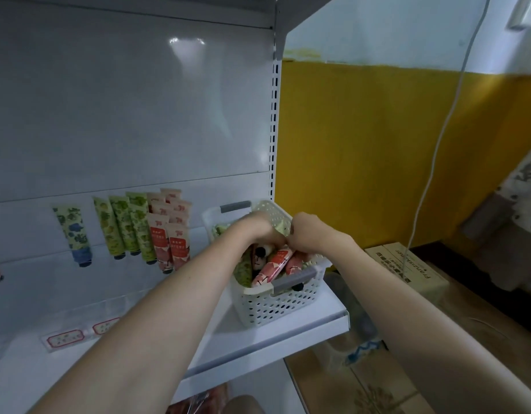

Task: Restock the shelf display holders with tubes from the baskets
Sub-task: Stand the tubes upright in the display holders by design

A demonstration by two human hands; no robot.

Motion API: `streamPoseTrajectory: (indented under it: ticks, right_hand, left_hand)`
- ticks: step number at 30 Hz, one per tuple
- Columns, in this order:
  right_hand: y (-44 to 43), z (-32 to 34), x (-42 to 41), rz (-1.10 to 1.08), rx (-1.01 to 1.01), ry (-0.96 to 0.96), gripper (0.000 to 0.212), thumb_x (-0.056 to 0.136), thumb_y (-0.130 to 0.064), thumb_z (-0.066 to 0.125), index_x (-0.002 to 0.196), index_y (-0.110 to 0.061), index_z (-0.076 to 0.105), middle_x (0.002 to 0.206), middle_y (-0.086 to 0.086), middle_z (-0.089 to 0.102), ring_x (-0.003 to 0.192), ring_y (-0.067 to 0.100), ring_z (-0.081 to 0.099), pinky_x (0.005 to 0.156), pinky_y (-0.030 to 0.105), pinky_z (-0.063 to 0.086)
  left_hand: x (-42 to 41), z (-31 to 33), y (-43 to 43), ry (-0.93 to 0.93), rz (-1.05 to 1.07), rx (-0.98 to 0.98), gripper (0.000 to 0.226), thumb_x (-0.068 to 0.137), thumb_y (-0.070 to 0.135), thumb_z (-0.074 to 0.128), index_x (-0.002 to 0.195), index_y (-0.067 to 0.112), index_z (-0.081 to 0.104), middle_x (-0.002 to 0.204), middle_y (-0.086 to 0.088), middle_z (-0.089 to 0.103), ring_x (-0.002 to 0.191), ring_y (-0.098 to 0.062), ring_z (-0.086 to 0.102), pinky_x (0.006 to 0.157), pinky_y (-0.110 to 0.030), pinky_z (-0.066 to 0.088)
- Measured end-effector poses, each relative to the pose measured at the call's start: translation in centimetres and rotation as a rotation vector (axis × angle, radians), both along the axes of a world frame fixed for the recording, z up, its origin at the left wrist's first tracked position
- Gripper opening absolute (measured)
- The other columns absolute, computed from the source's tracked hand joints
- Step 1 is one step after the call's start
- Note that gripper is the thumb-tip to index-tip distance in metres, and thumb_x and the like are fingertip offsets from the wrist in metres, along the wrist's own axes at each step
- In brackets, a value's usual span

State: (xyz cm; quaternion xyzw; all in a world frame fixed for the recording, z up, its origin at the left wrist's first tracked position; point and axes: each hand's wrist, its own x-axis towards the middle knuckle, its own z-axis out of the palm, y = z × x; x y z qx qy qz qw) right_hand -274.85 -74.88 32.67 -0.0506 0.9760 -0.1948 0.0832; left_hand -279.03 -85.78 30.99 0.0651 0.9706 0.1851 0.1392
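Both left hand (pixel 258 230) and right hand (pixel 310 231) curl atop the tubes (pixel 273 264) in the basket (pixel 276 306); any grip is hidden.

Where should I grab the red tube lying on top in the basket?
Probably mid-body, pinched across its width from above. The red tube lies slanted on top of the pile with that stretch bare; its near end dips behind the basket rim.

Lighting dim and even. Glare spots on shelf back panel (pixel 186 41). Overall softness; forearms blurred at lower edge; wide-angle bending at frame edges.
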Motion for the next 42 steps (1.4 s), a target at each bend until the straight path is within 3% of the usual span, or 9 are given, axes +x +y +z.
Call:
streamPoseTrajectory:
  ticks: [4, 9, 13, 15, 18, 23, 30, 35, 42]
  right_hand:
    - [0.9, 0.4, 0.4, -0.014, -0.151, -0.091, 0.031, 0.092, -0.008, 0.052, 0.062, -0.006, 0.049, 0.031, -0.006, 0.051, 0.028, 0.005, 0.049, 0.035, 0.014, 0.042]
    - [1.4, 0.7, 1.4, 0.010, -0.326, -0.153, 0.021, 0.087, -0.016, 0.064, 0.078, 0.003, 0.065, 0.062, 0.007, 0.067, 0.044, 0.010, 0.056, 0.045, 0.015, 0.047]
    - [1.2, 1.5, 2.0, -0.001, -0.610, -0.128, 0.017, 0.088, -0.016, 0.063, 0.091, 0.001, 0.060, 0.074, 0.012, 0.066, 0.048, 0.010, 0.060, 0.046, 0.017, 0.052]
    - [1.0, 2.3, 2.3, 0.005, -0.675, -0.030, 0.017, 0.089, -0.018, 0.061, 0.093, -0.002, 0.058, 0.077, 0.011, 0.065, 0.047, 0.009, 0.061, 0.046, 0.017, 0.052]
    - [0.2, 3.3, 2.9, 0.003, -0.704, 0.213, 0.018, 0.090, -0.023, 0.061, 0.093, -0.005, 0.058, 0.072, 0.006, 0.064, 0.044, 0.005, 0.058, 0.042, 0.018, 0.048]
    - [-2.7, 4.6, 4.1, 0.029, -0.805, 0.476, 0.017, 0.090, -0.021, 0.060, 0.091, -0.005, 0.060, 0.063, 0.006, 0.062, 0.042, 0.005, 0.054, 0.047, 0.021, 0.050]
    - [-9.2, 4.4, 6.0, 0.163, -0.781, 0.445, 0.015, 0.092, -0.018, 0.057, 0.090, -0.004, 0.062, 0.064, 0.006, 0.062, 0.047, 0.006, 0.056, 0.054, 0.021, 0.052]
    - [-13.0, 2.8, 6.4, 0.261, -0.598, 0.411, 0.012, 0.093, -0.012, 0.055, 0.092, -0.003, 0.063, 0.078, 0.016, 0.067, 0.055, 0.012, 0.059, 0.058, 0.021, 0.053]
    - [-16.2, 0.6, 6.0, 0.288, -0.365, 0.510, 0.022, 0.094, -0.010, 0.051, 0.099, 0.006, 0.064, 0.094, 0.019, 0.066, 0.084, 0.031, 0.062, 0.080, 0.039, 0.050]
  left_hand:
    - [0.2, -0.4, 0.0, 0.017, 0.055, 0.118, 0.039, 0.065, 0.041, 0.071, 0.094, 0.018, 0.059, 0.089, -0.005, 0.061, 0.076, -0.015, 0.057, 0.059, -0.025, 0.046]
    - [2.1, 0.3, -1.0, 0.186, 0.296, 0.653, 0.018, 0.077, 0.014, 0.064, 0.085, 0.006, 0.050, 0.080, -0.007, 0.052, 0.065, -0.014, 0.051, 0.050, -0.024, 0.040]
    - [5.9, 4.5, -2.1, 0.458, 0.320, 1.106, 0.030, 0.071, 0.017, 0.068, 0.097, 0.007, 0.056, 0.093, -0.009, 0.061, 0.085, -0.024, 0.063, 0.072, -0.042, 0.057]
    - [8.0, 6.2, -3.3, 0.567, 0.271, 1.246, 0.012, 0.079, 0.007, 0.064, 0.083, 0.016, 0.057, 0.080, -0.002, 0.060, 0.075, -0.016, 0.060, 0.070, -0.032, 0.054]
    - [11.2, 7.1, -6.0, 0.624, 0.283, 1.291, 0.018, 0.081, 0.006, 0.065, 0.078, 0.021, 0.057, 0.069, 0.005, 0.054, 0.060, -0.005, 0.053, 0.051, -0.019, 0.046]
    - [15.4, 4.5, -11.2, 0.605, 0.457, 1.311, 0.011, 0.083, 0.025, 0.068, 0.074, 0.019, 0.063, 0.062, 0.007, 0.066, 0.062, -0.010, 0.062, 0.058, -0.023, 0.048]
    - [19.9, -1.5, -17.4, 0.491, 0.764, 1.294, 0.012, 0.087, 0.025, 0.062, 0.079, 0.017, 0.058, 0.063, -0.002, 0.053, 0.054, -0.014, 0.049, 0.045, -0.024, 0.038]
    - [21.4, -4.2, -19.3, 0.467, 0.837, 1.287, 0.011, 0.087, 0.022, 0.061, 0.080, 0.013, 0.059, 0.067, -0.006, 0.051, 0.062, -0.019, 0.048, 0.063, -0.033, 0.038]
    - [21.8, -5.5, -19.8, 0.416, 0.847, 1.313, 0.013, 0.087, 0.024, 0.061, 0.078, 0.015, 0.056, 0.071, -0.007, 0.051, 0.064, -0.017, 0.048, 0.063, -0.032, 0.038]
